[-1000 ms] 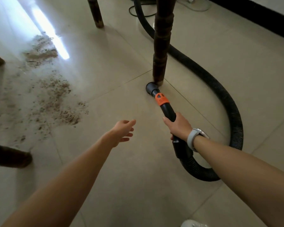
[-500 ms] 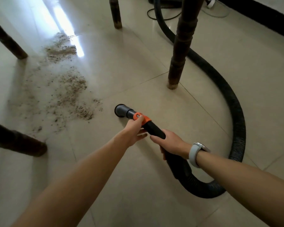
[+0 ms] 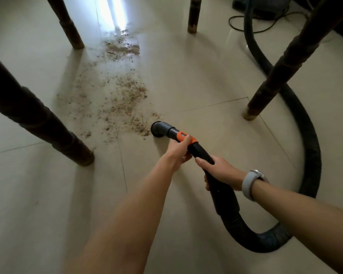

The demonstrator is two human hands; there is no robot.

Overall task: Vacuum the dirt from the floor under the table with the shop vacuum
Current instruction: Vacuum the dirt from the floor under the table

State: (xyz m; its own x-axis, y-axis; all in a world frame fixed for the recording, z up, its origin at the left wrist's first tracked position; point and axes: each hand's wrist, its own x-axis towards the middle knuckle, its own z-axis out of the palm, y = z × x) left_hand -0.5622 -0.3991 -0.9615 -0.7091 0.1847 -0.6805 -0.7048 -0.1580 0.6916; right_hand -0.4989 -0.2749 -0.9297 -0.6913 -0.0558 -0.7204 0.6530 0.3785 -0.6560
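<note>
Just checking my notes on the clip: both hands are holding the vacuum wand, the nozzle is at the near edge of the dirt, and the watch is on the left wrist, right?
Not quite: the head view shows the watch on the right wrist. The rest holds: left hand and right hand grip the wand, and the nozzle is at the near edge of the dirt.

No text, label, brand, number or sign can be read on anything here.

Nozzle [image 3: 159,129] touches the dirt's [image 3: 118,99] near edge (table legs [image 3: 281,62] around).
</note>
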